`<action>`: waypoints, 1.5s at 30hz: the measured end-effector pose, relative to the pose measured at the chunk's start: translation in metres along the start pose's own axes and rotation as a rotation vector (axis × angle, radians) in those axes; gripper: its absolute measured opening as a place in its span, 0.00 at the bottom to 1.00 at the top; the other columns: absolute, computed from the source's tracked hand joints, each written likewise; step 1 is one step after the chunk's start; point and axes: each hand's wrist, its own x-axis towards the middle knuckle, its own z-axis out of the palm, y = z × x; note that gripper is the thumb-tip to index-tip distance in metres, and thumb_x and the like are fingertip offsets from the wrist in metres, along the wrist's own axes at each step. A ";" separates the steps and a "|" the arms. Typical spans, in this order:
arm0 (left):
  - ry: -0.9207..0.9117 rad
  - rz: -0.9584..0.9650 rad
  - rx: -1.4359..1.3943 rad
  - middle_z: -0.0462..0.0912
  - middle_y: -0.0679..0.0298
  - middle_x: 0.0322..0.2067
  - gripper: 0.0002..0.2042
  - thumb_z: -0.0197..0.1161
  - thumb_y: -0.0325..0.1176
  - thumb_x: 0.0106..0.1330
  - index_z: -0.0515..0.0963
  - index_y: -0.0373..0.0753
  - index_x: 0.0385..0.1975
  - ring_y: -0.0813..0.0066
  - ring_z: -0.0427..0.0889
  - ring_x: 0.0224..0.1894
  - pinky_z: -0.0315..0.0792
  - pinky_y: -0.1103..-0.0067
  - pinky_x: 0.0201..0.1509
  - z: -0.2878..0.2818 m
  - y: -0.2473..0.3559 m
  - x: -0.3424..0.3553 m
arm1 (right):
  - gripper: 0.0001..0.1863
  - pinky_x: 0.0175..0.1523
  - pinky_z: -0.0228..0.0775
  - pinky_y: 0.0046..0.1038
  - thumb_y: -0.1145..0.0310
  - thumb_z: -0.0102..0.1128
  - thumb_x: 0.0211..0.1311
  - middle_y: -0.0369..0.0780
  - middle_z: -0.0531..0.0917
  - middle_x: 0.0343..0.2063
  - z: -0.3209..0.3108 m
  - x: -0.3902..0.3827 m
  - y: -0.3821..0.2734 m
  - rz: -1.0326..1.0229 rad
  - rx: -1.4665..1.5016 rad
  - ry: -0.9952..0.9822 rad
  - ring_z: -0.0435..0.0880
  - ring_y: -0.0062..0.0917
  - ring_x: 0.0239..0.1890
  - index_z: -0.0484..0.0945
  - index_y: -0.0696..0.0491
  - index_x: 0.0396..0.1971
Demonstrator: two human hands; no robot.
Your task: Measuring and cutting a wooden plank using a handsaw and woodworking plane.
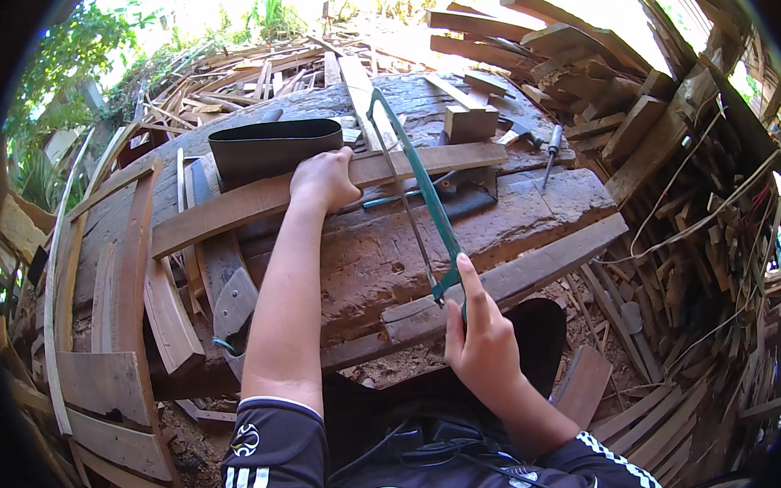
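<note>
A long wooden board (230, 214) lies across the workbench from left to right. My left hand (324, 180) is closed around it near its middle, just in front of a dark open-topped container (271, 153). In my right hand (484, 341) is the near end of a hacksaw with a green frame (426, 185), its index finger stretched along the frame. The saw points away from me and crosses the board to the right of my left hand. Whether the blade touches the wood I cannot tell.
The worn workbench (357, 281) carries a wood block (471, 123), a screwdriver (552, 152) and a handsaw (232, 296) at the left. Stacked lumber (666, 115) rises on the right. A slatted wooden frame (136, 284) stands on the left, and scrap wood (232, 86) lies beyond the bench.
</note>
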 end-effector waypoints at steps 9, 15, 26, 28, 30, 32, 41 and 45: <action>-0.066 -0.045 0.046 0.85 0.52 0.53 0.28 0.70 0.42 0.52 0.78 0.41 0.55 0.57 0.84 0.57 0.77 0.66 0.62 0.002 -0.006 0.001 | 0.33 0.35 0.79 0.48 0.75 0.57 0.70 0.58 0.83 0.34 0.079 0.121 0.040 0.080 -0.060 -0.055 0.84 0.56 0.32 0.57 0.57 0.73; -0.042 -0.020 -0.037 0.86 0.49 0.48 0.22 0.69 0.39 0.50 0.79 0.38 0.45 0.52 0.83 0.55 0.77 0.63 0.59 0.005 -0.007 0.003 | 0.34 0.35 0.79 0.46 0.76 0.56 0.70 0.57 0.83 0.35 0.017 0.031 0.025 -0.035 0.071 0.105 0.85 0.54 0.33 0.57 0.56 0.74; -0.127 -0.013 0.018 0.86 0.51 0.52 0.25 0.68 0.39 0.52 0.80 0.39 0.51 0.57 0.83 0.58 0.77 0.67 0.64 0.000 -0.007 0.009 | 0.32 0.37 0.78 0.47 0.77 0.55 0.70 0.59 0.83 0.35 0.062 0.116 0.043 0.040 0.110 0.080 0.85 0.55 0.33 0.58 0.61 0.71; -0.047 -0.001 -0.044 0.86 0.48 0.49 0.26 0.69 0.37 0.49 0.81 0.38 0.51 0.52 0.84 0.55 0.77 0.65 0.62 0.005 -0.016 0.006 | 0.32 0.36 0.79 0.46 0.78 0.56 0.69 0.60 0.83 0.36 0.038 0.077 0.027 -0.016 0.078 0.075 0.85 0.55 0.33 0.58 0.62 0.71; -0.088 -0.007 -0.018 0.86 0.48 0.49 0.25 0.69 0.36 0.49 0.81 0.38 0.50 0.52 0.84 0.55 0.77 0.64 0.62 0.003 -0.014 0.008 | 0.32 0.36 0.79 0.45 0.79 0.56 0.68 0.60 0.84 0.36 0.026 0.038 0.017 -0.057 0.037 0.080 0.85 0.54 0.34 0.58 0.62 0.71; -0.089 -0.008 0.001 0.86 0.47 0.48 0.24 0.68 0.35 0.49 0.81 0.37 0.49 0.52 0.84 0.55 0.77 0.64 0.61 0.001 -0.012 0.008 | 0.33 0.33 0.80 0.42 0.80 0.56 0.67 0.59 0.84 0.39 0.023 0.009 0.006 -0.046 -0.061 0.130 0.87 0.51 0.34 0.59 0.61 0.71; -0.127 -0.006 -0.024 0.83 0.44 0.54 0.33 0.69 0.37 0.48 0.77 0.35 0.59 0.53 0.81 0.60 0.74 0.66 0.67 0.011 -0.007 0.009 | 0.30 0.34 0.81 0.44 0.79 0.55 0.68 0.57 0.84 0.30 0.063 0.106 0.029 0.041 -0.071 0.031 0.86 0.53 0.30 0.61 0.60 0.69; -0.082 0.008 -0.022 0.84 0.45 0.53 0.30 0.67 0.35 0.50 0.79 0.34 0.57 0.52 0.82 0.58 0.75 0.66 0.65 0.008 -0.021 0.010 | 0.32 0.40 0.82 0.43 0.81 0.54 0.67 0.60 0.83 0.45 0.029 0.036 0.008 -0.002 -0.042 -0.015 0.87 0.54 0.40 0.60 0.60 0.71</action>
